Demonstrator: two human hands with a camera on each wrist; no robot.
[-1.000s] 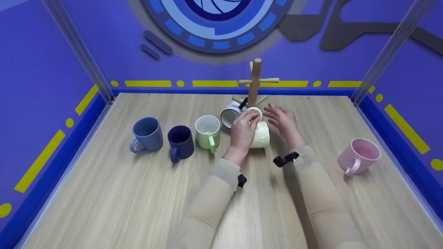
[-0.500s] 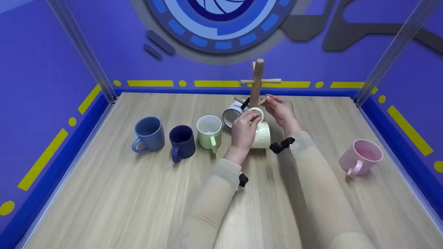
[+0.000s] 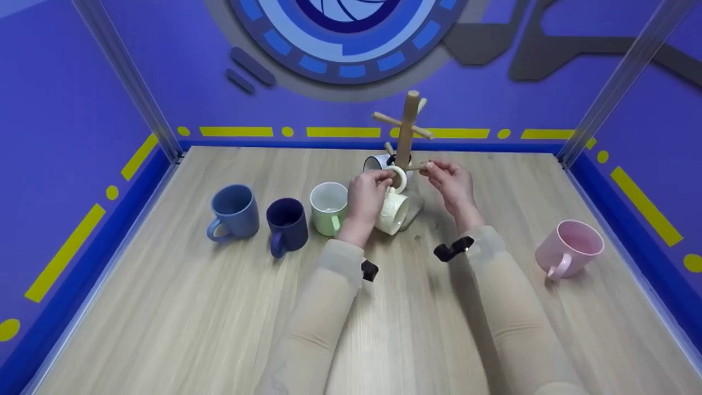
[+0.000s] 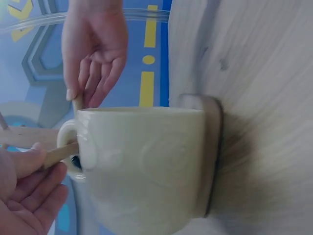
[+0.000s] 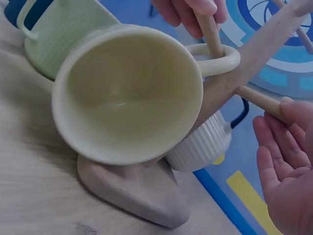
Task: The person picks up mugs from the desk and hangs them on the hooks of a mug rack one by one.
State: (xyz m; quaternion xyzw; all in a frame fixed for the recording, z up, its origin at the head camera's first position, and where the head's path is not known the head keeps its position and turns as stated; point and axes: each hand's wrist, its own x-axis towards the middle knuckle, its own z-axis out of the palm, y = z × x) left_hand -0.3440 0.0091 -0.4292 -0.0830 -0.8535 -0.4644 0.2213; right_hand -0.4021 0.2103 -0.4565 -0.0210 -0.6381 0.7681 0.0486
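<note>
A wooden mug tree stands at the back of the table, with a cream mug hanging tilted by its handle from a low front peg. My left hand pinches the end of that peg, which passes through the mug's handle ring. To the right, my right hand pinches the tip of another low peg between thumb and fingers. Behind the post hangs a white mug with a dark rim and dark handle, partly hidden. The tree's base shows below the cream mug.
Left of the tree stand a pale green mug, a dark navy mug and a blue-grey mug, all upright. A pink mug stands far right. Blue panels border the table's back and sides.
The mug tree has turned about its post, swinging the cream mug and my left hand leftward and bringing the cream mug's mouth into view. My right hand has gone from apart to pinching a peg.
</note>
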